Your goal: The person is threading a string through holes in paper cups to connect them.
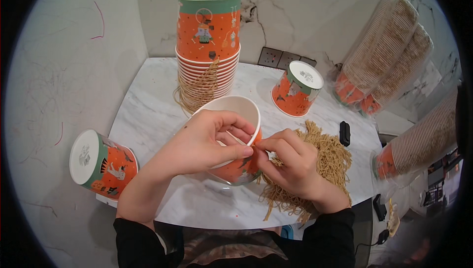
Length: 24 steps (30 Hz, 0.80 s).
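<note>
Single head view only: fisheye, mounted above, aimed steeply down at the table (148,100) close up; wall seen behind, edges bent at the rim.

The left hand (207,142) gripped the rim of an orange paper cup (236,135) while the right hand (290,162), touching it fingertip to fingertip, pinched a strand above the heap of tan twine (330,154) lying just beneath and beyond it.
</note>
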Each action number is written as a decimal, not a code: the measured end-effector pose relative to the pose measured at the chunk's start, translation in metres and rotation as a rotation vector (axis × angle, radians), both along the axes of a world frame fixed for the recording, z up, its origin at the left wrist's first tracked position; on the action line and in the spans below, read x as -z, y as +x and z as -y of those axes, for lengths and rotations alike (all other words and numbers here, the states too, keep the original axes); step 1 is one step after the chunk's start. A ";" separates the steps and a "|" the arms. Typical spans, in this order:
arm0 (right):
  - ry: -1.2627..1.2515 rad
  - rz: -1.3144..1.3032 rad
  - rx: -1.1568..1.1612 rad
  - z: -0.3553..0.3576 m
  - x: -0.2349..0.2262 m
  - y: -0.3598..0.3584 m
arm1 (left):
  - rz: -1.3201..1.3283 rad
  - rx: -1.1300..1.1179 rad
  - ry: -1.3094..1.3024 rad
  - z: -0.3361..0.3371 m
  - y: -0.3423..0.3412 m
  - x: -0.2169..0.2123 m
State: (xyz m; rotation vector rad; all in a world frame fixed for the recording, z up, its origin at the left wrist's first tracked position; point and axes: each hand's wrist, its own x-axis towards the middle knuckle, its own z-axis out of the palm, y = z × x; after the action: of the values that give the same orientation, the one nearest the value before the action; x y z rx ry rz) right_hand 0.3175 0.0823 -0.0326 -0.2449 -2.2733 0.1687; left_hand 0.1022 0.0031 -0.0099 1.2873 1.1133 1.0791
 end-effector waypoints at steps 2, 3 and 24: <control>0.010 0.001 0.014 0.001 0.001 0.000 | 0.005 0.001 -0.003 -0.001 -0.001 0.001; 0.020 0.001 0.020 0.001 0.001 0.000 | 0.010 0.001 -0.004 -0.002 -0.001 0.001; -0.044 0.074 0.018 0.002 -0.002 0.003 | -0.020 -0.067 0.050 -0.012 0.002 0.020</control>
State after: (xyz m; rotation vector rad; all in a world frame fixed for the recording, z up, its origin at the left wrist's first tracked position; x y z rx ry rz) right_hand 0.3203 0.0801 -0.0311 -0.2997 -2.3422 0.2033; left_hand 0.1046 0.0153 -0.0296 1.3098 1.1578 1.1527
